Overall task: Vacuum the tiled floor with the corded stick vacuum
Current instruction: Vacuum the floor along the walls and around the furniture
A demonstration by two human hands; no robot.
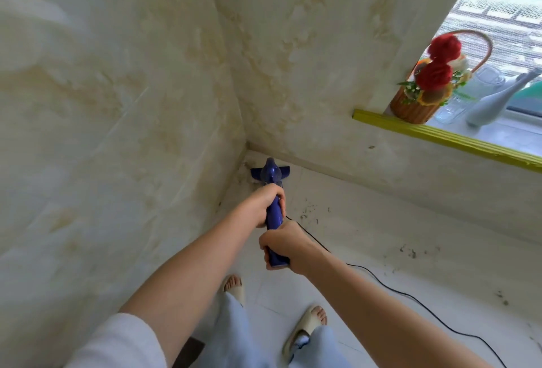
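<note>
1. Vacuum (pixel 273 180) first, since it's the star: one blue corded stick vacuum, seen from right above, with its floor head tucked into the corner where the two walls meet, up at about 12 o'clock from the hands. No brand or label I can read on it anywhere.
2. Walls (pixel 117 103): two, both cream marbled, no writing on them.
3. Tiled floor (pixel 366 235): one, white, with dark specks of dirt scattered at roughly 2 to 4 o'clock from the vacuum head.
4. Window sill (pixel 445 137): one, yellow edged, way over at 2 o'clock.
5. Hands: two, both on the vacuum handle. Left hand (pixel 264 206) is the upper one, fingers wrapped tight around the shaft. Right hand (pixel 283 246) sits just below it, gripping the end of the handle the same way.
6. Slippers (pixel 305 329): two beige slides on the feet, down at 6 o'clock.
7. Cord (pixel 410 297): one thin black cable, running from the handle off toward 4 o'clock across the floor.
8. Flower basket (pixel 416 103): one wicker basket on the sill with two red blooms showing.
9. White bottle (pixel 492 100): one, just beside the basket, plus some clear glassware behind that's too blurry to count.
</note>
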